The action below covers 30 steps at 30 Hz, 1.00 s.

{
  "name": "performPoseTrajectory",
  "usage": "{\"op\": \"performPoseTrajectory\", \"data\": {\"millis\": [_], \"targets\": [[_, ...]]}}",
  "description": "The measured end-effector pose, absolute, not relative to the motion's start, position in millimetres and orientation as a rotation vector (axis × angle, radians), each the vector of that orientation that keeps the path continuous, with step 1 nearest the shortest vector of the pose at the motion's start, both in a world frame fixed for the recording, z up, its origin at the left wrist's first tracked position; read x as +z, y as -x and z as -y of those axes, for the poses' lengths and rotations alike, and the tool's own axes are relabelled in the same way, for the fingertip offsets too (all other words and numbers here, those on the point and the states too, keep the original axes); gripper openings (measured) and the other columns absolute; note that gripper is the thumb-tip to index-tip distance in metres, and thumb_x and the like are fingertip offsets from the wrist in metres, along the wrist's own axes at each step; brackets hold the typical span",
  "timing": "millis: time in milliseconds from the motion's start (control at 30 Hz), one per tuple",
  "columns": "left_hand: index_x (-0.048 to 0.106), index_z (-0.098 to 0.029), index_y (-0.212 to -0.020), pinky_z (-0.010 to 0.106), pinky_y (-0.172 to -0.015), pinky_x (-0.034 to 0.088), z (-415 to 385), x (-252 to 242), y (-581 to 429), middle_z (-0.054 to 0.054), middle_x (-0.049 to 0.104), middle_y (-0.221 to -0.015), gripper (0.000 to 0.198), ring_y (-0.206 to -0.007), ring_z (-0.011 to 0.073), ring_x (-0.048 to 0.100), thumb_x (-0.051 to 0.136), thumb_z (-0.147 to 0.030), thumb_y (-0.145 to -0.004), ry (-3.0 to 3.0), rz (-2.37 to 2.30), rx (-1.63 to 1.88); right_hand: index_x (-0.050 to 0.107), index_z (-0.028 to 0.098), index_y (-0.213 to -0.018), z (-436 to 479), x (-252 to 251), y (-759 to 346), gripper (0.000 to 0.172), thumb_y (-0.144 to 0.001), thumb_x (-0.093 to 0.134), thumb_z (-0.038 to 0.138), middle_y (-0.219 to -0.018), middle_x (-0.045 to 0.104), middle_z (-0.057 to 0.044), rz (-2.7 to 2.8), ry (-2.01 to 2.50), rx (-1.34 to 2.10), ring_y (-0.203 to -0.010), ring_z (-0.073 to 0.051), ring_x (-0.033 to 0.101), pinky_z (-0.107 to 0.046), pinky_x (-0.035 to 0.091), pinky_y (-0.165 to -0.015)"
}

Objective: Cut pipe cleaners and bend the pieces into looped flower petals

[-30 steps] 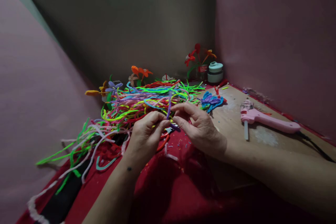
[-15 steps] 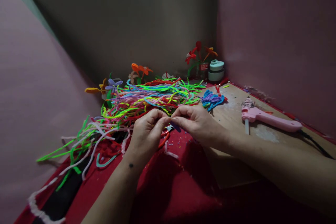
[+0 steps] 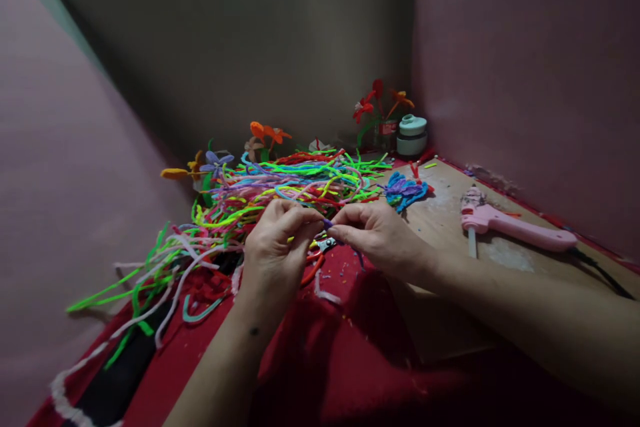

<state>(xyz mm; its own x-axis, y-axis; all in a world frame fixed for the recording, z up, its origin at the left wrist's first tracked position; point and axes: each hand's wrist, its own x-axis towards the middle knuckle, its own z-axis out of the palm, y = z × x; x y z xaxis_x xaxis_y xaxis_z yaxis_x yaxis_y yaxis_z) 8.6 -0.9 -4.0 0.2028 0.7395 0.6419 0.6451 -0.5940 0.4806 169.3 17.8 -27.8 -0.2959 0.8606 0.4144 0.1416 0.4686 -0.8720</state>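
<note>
Both hands meet fingertip to fingertip over the red cloth, in front of a heap of coloured pipe cleaners (image 3: 300,180). A small purple pipe cleaner (image 3: 327,223) shows between them. My left hand (image 3: 283,243) pinches its left end between thumb and forefinger. My right hand (image 3: 380,237) pinches it from the right, and a thin dark end hangs below those fingers. Right beneath the hands lie pliers (image 3: 325,245) with red handles, partly hidden by my left hand.
A pink glue gun (image 3: 515,227) lies on the brown board (image 3: 440,213) at right, its cord trailing off. Blue and purple pipe-cleaner petals (image 3: 404,191) sit on the board's left edge. Pipe-cleaner flowers (image 3: 270,132) and a pale green-lidded jar (image 3: 413,135) stand at the back.
My left hand has turned and shifted slightly left, its wrist higher. The fingertips have parted a little, and the purple pipe cleaner now shows between them.
</note>
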Motion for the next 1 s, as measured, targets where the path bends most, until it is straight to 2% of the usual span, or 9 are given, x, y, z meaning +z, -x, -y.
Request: {"op": "performPoseTrajectory", "data": {"millis": [133,267,333,533,667,800,900,1000], "targets": [[0.067,-0.020,-0.072,0.023,-0.066,0.042,4,0,-8,0.000,0.060,-0.074,0.006,-0.073,0.0116,0.054,0.063,-0.022,-0.075,-2.246,-1.375,1.370,0.059,0.014,-0.068,-12,-25,-168,0.013,-0.079,0.054,0.020,-0.061,0.052,0.002,1.749,0.803,0.838,-0.059,-0.009,0.046,-0.023,0.036,-0.057],[0.064,-0.018,-0.073,0.018,-0.042,0.035,5,4,-9,-0.004,0.055,-0.052,0.009,-0.044,0.0062,0.046,0.067,-0.026,-0.071,-1.618,-1.245,1.189,0.061,0.014,-0.070,-11,-27,-167,0.014,-0.079,0.056,0.024,-0.064,0.057,0.001,1.698,0.772,1.017,-0.061,-0.010,0.049,-0.024,0.038,-0.060],[0.061,-0.017,-0.073,0.017,-0.035,0.033,4,5,-11,-0.006,0.051,-0.043,0.012,-0.035,0.0056,0.041,0.068,-0.026,-0.069,-1.365,-1.153,1.089,0.062,0.014,-0.069,-12,-29,-167,0.015,-0.077,0.058,0.027,-0.062,0.057,0.001,1.637,0.770,1.137,-0.059,-0.009,0.049,-0.024,0.038,-0.058],[0.059,-0.013,-0.069,0.021,-0.043,0.045,2,4,-17,0.000,0.062,-0.049,0.013,-0.040,0.0101,0.055,0.070,-0.020,-0.065,-1.298,-1.095,1.113,0.060,0.013,-0.066,-14,-30,-164,0.018,-0.073,0.062,0.029,-0.057,0.059,-0.001,1.394,0.656,1.589,-0.050,-0.009,0.051,-0.024,0.042,-0.053],[0.059,-0.014,-0.069,0.015,-0.038,0.035,-2,0,-14,-0.004,0.055,-0.046,0.015,-0.039,0.0056,0.047,0.070,-0.024,-0.066,-1.333,-1.135,1.140,0.063,0.011,-0.064,-14,-28,-164,0.021,-0.070,0.066,0.032,-0.055,0.061,-0.002,1.378,0.703,1.630,-0.048,-0.009,0.051,-0.024,0.042,-0.052],[0.057,-0.014,-0.066,0.014,-0.037,0.027,-6,-3,-13,-0.007,0.046,-0.044,0.017,-0.038,0.0024,0.036,0.067,-0.028,-0.069,-1.436,-1.232,1.146,0.064,0.010,-0.056,-15,-25,-165,0.017,-0.072,0.063,0.019,-0.053,0.059,-0.001,1.418,0.778,1.625,-0.047,-0.007,0.049,-0.022,0.041,-0.052],[0.056,-0.015,-0.065,0.015,-0.037,0.026,-6,-7,-15,-0.007,0.045,-0.044,0.016,-0.039,0.0033,0.036,0.062,-0.027,-0.072,-1.592,-1.351,1.155,0.063,0.011,-0.054,-16,-26,-164,0.020,-0.074,0.059,0.013,-0.050,0.058,0.000,1.419,0.843,1.657,-0.044,-0.006,0.048,-0.020,0.040,-0.048],[0.054,-0.016,-0.064,0.016,-0.040,0.031,-7,-14,-18,-0.006,0.048,-0.046,0.015,-0.042,0.0054,0.041,0.058,-0.027,-0.074,-1.734,-1.422,1.178,0.063,0.011,-0.057,-17,-32,-161,0.021,-0.077,0.057,0.014,-0.050,0.060,-0.001,1.376,0.880,1.733,-0.042,-0.006,0.050,-0.019,0.041,-0.045]]}}
